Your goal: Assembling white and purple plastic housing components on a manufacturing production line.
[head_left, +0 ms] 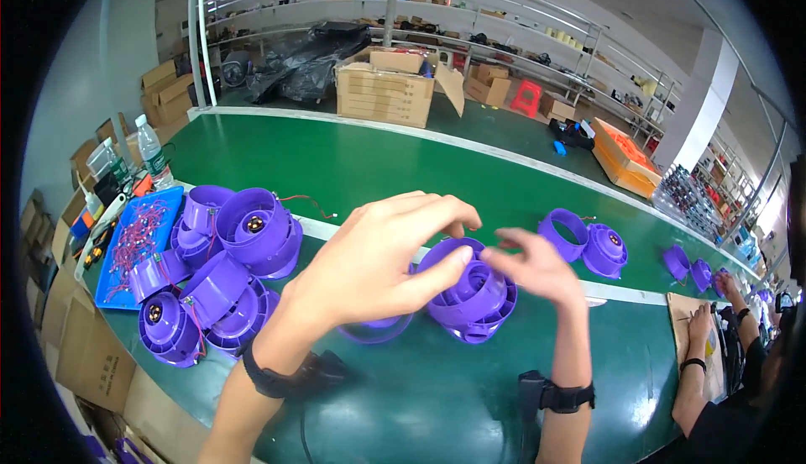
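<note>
My left hand [386, 254] hovers over the green table, fingers curved and thumb held apart, with nothing visible in its grasp. Just right of it, a purple round fan housing [474, 300] sits on the table, with another ring-shaped part inside its top. My right hand [537, 267], a little blurred, reaches in from the right beside that housing's upper rim. Its fingers are apart and hold nothing that I can see; whether they touch the rim, I cannot tell. Another purple housing [378, 330] is mostly hidden beneath my left hand. Both wrists wear black bands.
Several purple fan housings [252, 229] are heaped at left, beside a blue tray [107, 275] of red wires. Water bottles [151, 153] stand behind it. Two more purple parts [604, 250] lie on the green belt [386, 155]. At far right, another person's hands [701, 325] rest near a board.
</note>
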Demonstrator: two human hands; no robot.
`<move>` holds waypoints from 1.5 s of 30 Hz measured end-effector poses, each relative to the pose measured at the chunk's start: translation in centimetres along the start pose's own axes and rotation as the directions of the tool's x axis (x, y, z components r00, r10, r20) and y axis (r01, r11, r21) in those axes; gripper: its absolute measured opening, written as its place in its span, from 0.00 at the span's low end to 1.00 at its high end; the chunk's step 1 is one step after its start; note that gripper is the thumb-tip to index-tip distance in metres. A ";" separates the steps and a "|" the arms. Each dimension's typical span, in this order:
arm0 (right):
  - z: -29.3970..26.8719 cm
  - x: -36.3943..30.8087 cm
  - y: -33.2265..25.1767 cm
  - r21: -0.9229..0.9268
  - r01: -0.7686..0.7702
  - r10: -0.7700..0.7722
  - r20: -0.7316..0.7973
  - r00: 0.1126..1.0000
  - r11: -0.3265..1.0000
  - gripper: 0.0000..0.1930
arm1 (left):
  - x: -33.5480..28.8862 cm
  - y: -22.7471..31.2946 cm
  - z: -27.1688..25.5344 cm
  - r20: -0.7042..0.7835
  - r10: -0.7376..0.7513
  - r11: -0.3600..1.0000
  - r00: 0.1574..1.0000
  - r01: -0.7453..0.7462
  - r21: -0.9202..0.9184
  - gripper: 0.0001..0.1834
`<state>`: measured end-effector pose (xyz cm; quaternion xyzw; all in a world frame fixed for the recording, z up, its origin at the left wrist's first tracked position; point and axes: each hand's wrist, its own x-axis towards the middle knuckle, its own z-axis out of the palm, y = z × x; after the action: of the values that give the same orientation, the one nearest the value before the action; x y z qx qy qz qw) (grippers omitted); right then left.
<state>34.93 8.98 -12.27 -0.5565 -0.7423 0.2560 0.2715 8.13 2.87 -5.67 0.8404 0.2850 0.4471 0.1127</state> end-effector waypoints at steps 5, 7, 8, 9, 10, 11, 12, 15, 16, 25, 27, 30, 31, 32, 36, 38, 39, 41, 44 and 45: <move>1.0 0.5 0.3 -0.168 0.045 -0.059 -0.084 0.995 0.985 0.24 | 0.4 0.7 0.1 -0.046 0.092 0.995 0.995 -0.090 0.031 0.13; 0.5 0.2 2.3 -0.217 0.052 -0.056 -0.009 0.998 0.975 0.23 | 0.5 0.5 0.2 -0.085 0.127 0.992 0.988 -0.126 0.023 0.12; 0.0 -0.2 3.1 -0.133 0.002 0.000 0.021 1.000 0.991 0.22 | 0.6 0.6 0.1 -0.101 0.150 0.989 0.984 -0.150 0.007 0.11; -0.4 -0.5 3.5 -0.051 -0.052 0.054 0.054 0.997 0.997 0.21 | 0.6 0.7 -0.1 -0.117 0.172 0.985 0.978 -0.175 -0.009 0.10; -0.8 -1.0 2.9 -0.081 -0.061 0.065 0.035 0.997 0.995 0.21 | 0.5 0.6 -0.1 -0.121 0.167 0.986 0.979 -0.168 -0.005 0.10; -1.2 -1.1 3.1 -0.083 -0.058 0.061 0.041 0.997 0.995 0.21 | 0.4 0.5 -0.1 -0.129 0.169 0.985 0.977 -0.172 -0.006 0.09; -1.7 -1.1 3.4 -0.092 -0.048 0.057 0.099 0.994 0.995 0.20 | 0.3 0.3 -0.1 -0.138 0.173 0.984 0.975 -0.176 -0.008 0.09; -2.2 -1.3 3.1 -0.091 0.008 0.009 0.183 0.983 0.996 0.20 | 0.3 0.2 0.1 -0.125 0.177 0.984 0.976 -0.178 0.001 0.08; -2.5 -1.7 2.5 -0.135 0.020 0.015 0.253 0.967 0.991 0.20 | 0.2 0.2 0.1 -0.126 0.175 0.984 0.976 -0.177 0.000 0.08; -4.3 -2.6 -0.9 0.249 0.057 -0.145 0.355 0.923 0.967 0.21 | 0.2 0.1 0.0 -0.102 0.126 0.992 0.987 -0.127 0.001 0.07; -5.0 -3.3 -2.7 0.332 0.115 -0.160 0.111 0.981 0.936 0.21 | 0.2 0.3 -0.1 -0.091 0.065 0.998 0.994 -0.066 -0.004 0.07; -5.3 -4.1 -4.2 0.324 0.262 -0.240 -0.109 0.965 0.909 0.23 | 0.3 0.2 0.9 -0.135 0.059 0.998 0.989 -0.061 -0.012 0.07; -5.0 -4.0 -4.4 0.327 0.354 -0.305 -0.192 0.933 0.876 0.24 | 0.3 0.1 0.8 -0.134 0.061 0.998 0.989 -0.062 -0.006 0.07; -4.7 -4.2 -5.2 0.327 0.370 -0.321 -0.197 0.926 0.870 0.26 | 0.2 0.1 0.7 -0.107 0.066 0.998 0.992 -0.068 -0.010 0.07; -3.8 -4.4 -6.5 0.312 0.443 -0.339 -0.335 0.879 0.840 0.28 | 0.0 1.2 0.3 -0.055 0.029 0.991 0.998 -0.036 -0.131 0.10; -3.6 -4.4 -6.9 0.282 0.479 -0.359 -0.385 0.850 0.831 0.28 | 0.0 1.9 -0.3 -0.009 -0.015 0.980 1.000 0.013 -0.200 0.20; -3.3 -4.4 -7.1 0.254 0.512 -0.379 -0.428 0.820 0.820 0.28 | 0.0 2.2 -0.6 -0.009 -0.010 0.980 1.000 0.008 -0.200 0.20; -2.9 -4.4 -7.9 0.218 0.560 -0.399 -0.505 0.765 0.799 0.25 | 0.0 2.9 -1.0 0.018 0.020 0.986 1.000 -0.017 -0.165 0.30; -2.6 -4.4 -8.3 -0.003 0.604 -0.498 -0.570 0.654 0.797 0.16 | -0.2 3.0 -1.5 0.047 0.049 0.993 0.998 -0.043 -0.113 0.39; -2.6 -4.5 -8.6 -0.002 0.608 -0.500 -0.570 0.651 0.794 0.16 | -0.3 2.9 -1.5 0.029 0.076 0.993 0.997 -0.073 -0.090 0.39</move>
<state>31.88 2.71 -5.10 -0.3219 -0.7403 0.0610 0.5871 7.85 0.26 -3.70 0.8515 0.2314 0.4498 0.1379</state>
